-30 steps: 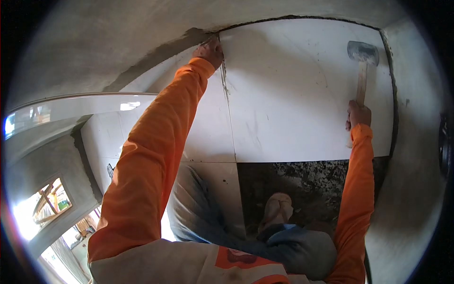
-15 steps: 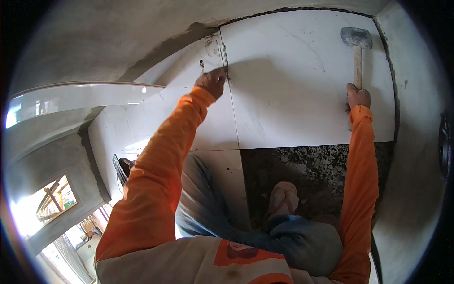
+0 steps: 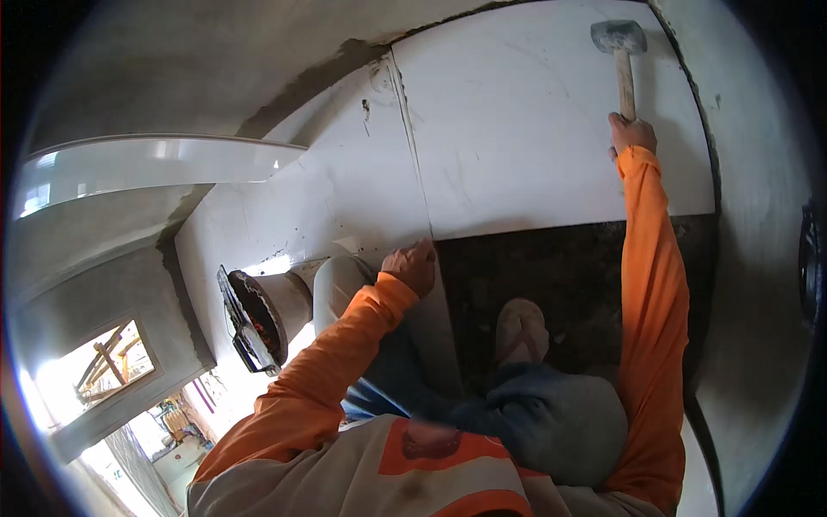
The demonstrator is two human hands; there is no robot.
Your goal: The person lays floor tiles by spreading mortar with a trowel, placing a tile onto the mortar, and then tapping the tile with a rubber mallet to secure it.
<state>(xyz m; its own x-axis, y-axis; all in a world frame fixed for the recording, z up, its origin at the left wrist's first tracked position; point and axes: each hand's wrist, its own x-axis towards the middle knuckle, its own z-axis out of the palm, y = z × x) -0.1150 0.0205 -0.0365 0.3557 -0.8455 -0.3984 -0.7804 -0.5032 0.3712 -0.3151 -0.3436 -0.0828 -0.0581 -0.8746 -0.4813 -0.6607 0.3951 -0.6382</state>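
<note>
My right hand (image 3: pixel 635 133) is wrapped round the wooden handle of a rubber mallet (image 3: pixel 618 38). Its grey head is over the far right of a large white floor tile (image 3: pixel 525 138). At that tile's near left corner, beside the joint with the neighbouring white tile (image 3: pixel 345 194), my left hand (image 3: pixel 410 267) is closed with its fingers curled down. Whatever may be between those fingers is too small or hidden to make out.
Dark rough bedding (image 3: pixel 568 267) lies in front of the big tile, with my sandalled foot (image 3: pixel 521 330) on it. A bucket (image 3: pixel 280 306) with a tool across its mouth stands left. Grey plastered walls (image 3: pixel 762 258) close in at the right and far side.
My left hand has come toward me along the tile joint, from its far part to the near corner. The mallet stays in my right hand; the view has shifted slightly.
</note>
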